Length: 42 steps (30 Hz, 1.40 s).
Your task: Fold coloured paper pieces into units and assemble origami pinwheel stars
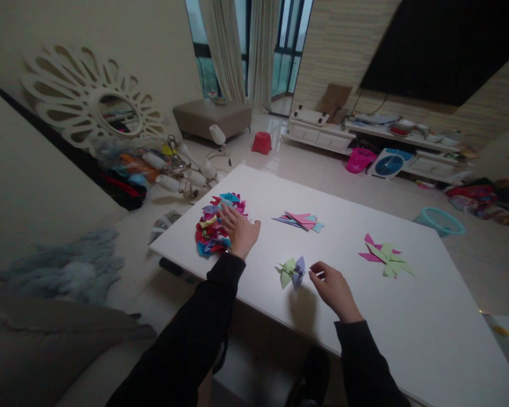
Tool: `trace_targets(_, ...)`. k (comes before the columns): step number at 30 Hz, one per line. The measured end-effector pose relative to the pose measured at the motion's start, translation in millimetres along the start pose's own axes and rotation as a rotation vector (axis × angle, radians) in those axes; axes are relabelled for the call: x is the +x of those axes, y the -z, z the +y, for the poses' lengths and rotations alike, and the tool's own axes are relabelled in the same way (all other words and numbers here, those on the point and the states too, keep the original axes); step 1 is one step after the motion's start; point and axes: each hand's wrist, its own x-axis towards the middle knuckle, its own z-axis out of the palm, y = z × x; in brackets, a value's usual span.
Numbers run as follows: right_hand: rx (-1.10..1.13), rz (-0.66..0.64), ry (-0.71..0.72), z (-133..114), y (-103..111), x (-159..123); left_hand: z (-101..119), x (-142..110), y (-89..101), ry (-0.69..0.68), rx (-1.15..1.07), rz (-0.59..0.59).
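Observation:
A heaped pile of folded paper pieces (206, 232) in red, blue, pink, purple and yellow lies at the left of the white table (339, 249). My left hand (240, 229) is over its right side, fingers stretched and thumb apart; whether the fingertips touch the paper I cannot tell. A green folded paper piece (286, 272) and a purple one (298, 272) sit side by side near the front edge. Just right of them is my right hand (331, 287), its fingers loosely curled, a gap between thumb and forefinger, nothing visible in them.
Flat pink and blue folded strips (301, 220) lie mid-table; green and magenta strips (388, 257) cross farther right. Beyond the table stand a red stool (262, 143), a teal basket (441, 220), a lamp with several white shades (195, 178) and a grey ottoman (214, 118).

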Motion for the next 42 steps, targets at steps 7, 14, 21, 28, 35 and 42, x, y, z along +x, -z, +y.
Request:
trace_targets(7,-0.008,0.008,0.011,-1,0,-1,2,-1,2.9,-0.070,-0.136,0.028)
trace_targets(14,0.041,0.072,0.043,-4,-1,-1,21,-24,-18.7,-0.399,-0.673,-0.147)
trace_targets(21,0.200,0.275,0.059,-8,-3,5,32,-34,-25.1,-0.052,-1.147,-0.570)
trace_targets(28,0.421,0.323,0.032,-18,0,6,41,-51,-20.0,0.191,-1.397,-0.840)
trace_targets(35,0.601,0.178,0.055,-21,-3,2,46,-63,-18.6,0.194,-1.411,-0.947)
trace_targets(42,0.764,0.242,-0.006,-21,-1,5,53,-73,-25.5,0.172,-1.467,-0.913)
